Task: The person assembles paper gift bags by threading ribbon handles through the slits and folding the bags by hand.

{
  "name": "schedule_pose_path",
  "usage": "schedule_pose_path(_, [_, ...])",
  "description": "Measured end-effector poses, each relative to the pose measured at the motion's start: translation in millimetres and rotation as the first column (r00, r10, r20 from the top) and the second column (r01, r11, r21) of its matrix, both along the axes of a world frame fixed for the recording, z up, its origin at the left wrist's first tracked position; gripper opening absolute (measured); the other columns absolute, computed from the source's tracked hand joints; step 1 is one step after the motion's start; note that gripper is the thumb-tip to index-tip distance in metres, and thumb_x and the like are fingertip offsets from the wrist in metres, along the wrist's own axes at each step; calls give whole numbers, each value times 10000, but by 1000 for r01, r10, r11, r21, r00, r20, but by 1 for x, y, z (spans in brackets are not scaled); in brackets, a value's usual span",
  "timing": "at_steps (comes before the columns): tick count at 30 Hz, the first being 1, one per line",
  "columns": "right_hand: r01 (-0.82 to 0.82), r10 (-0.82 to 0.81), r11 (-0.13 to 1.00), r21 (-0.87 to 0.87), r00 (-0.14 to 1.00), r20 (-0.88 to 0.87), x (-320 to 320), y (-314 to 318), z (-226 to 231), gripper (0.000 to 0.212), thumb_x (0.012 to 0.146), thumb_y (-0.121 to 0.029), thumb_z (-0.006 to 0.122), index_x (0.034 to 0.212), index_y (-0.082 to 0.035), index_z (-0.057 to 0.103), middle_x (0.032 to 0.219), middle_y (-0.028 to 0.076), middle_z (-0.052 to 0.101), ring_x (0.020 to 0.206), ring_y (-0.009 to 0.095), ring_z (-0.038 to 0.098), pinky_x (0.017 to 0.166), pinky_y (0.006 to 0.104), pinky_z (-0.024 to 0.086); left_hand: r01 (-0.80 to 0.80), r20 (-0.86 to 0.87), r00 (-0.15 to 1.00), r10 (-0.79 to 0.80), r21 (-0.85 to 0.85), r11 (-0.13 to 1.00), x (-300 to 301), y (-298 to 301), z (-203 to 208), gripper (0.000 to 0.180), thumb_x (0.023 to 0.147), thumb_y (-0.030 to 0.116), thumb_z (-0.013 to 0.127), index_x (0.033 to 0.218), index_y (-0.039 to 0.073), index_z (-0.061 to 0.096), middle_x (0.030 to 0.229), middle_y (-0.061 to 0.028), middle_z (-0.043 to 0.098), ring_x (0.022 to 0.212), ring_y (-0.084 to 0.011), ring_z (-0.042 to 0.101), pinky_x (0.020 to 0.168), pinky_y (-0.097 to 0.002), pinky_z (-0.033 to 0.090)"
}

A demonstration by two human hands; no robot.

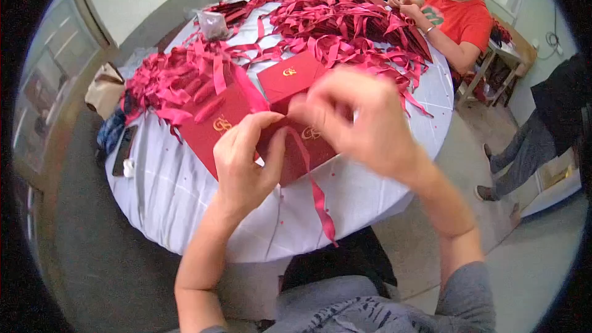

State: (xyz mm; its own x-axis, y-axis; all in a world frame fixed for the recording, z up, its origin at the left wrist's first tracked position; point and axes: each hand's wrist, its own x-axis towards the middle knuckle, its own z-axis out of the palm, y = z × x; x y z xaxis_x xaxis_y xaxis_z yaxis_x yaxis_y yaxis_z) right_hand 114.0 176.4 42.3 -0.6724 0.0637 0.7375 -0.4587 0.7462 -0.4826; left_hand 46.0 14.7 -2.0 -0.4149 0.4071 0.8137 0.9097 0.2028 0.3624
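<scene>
In front of me a dark red paper bag [316,155] with a gold emblem is tilted up at the table's near side. My left hand [245,159] pinches its upper edge between thumb and forefinger. A pink-red ribbon [318,200] hangs down the bag's front and past its lower edge. Close by on the right, my right hand [364,117] is raised over the bag with fingers curled together. It is smeared by motion, and what its fingertips hold cannot be made out. More red bags, one flat [213,126] and one behind [290,74], lie beyond my hands.
A round table with a white cloth [166,179] carries heaps of ribboned red bags [345,18]. A clear plastic bag [213,24] stands among them. Across the table a person in a red shirt [456,18] works with both hands. Another person's legs [524,154] show at right.
</scene>
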Motion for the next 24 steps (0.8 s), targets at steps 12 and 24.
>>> schedule_pose_path(12, [-134, 583, 641, -756, 725, 366, 57, 20, -72, 134, 909, -97, 488, 882, 18, 551, 707, 32, 581, 622, 83, 550, 575, 218, 458, 0, 33, 999, 2, -36, 999, 11, 12, 11, 127, 729, -43, 629, 841, 7, 601, 666, -71, 546, 513, -155, 481, 471, -258, 366])
schedule_pose_path(24, [18, 237, 768, -640, 921, 310, 117, 66, -76, 205, 895, -51, 487, 1050, 45, 580, 795, 111, 633, 642, 128, 587, 622, 232, 466, -223, -325, 942, 81, -429, 876, 21, 20, 54, 127, 724, -14, 569, 848, 11, 556, 903, -115, 525, 861, -296, 484, 778, -379, 393])
